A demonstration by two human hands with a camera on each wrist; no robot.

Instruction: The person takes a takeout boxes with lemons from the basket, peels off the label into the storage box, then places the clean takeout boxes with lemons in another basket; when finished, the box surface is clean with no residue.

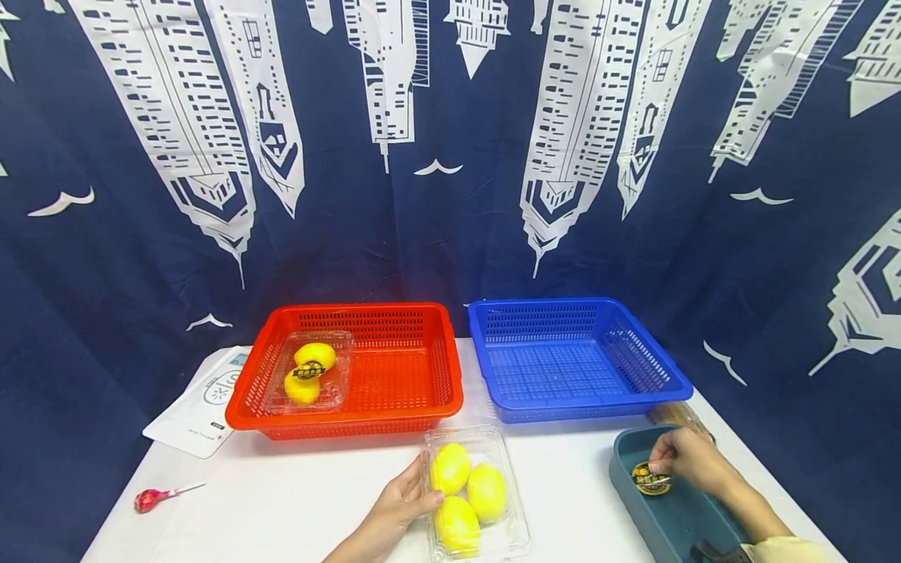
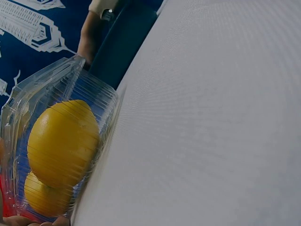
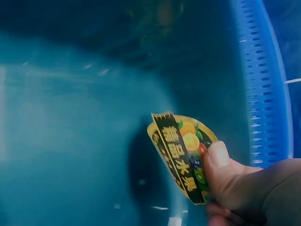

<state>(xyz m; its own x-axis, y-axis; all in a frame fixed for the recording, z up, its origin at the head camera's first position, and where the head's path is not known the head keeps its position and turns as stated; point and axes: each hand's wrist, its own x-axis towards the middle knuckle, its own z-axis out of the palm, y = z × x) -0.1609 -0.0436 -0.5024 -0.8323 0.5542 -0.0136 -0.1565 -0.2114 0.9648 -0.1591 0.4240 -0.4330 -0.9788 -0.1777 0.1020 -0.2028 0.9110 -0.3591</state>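
My left hand [image 1: 397, 504] grips the left side of a clear plastic clamshell box [image 1: 514, 520], its thumb lying over the edge. Several yellow lemons, one of them [image 1: 450, 467] near the far end, show through the plastic. In the left wrist view, two lemons [image 2: 63, 143] are seen through the box's ribbed side. Over the teal bin [image 1: 622, 469], my right hand [image 1: 693, 463] pinches a round black-and-gold fruit label [image 3: 183, 157] between thumb and finger. The label has fruit pictures and Chinese characters and hangs above the bin's floor.
A red basket [image 1: 401, 422] at the back left holds another clamshell box with labelled lemons [image 1: 314, 357]. Beside it stands a blue basket [image 1: 577, 410]. A red lollipop [image 1: 148, 500] and a white printed packet [image 1: 200, 430] lie at left. Something brownish [image 1: 679, 418] is partly hidden behind the teal bin.
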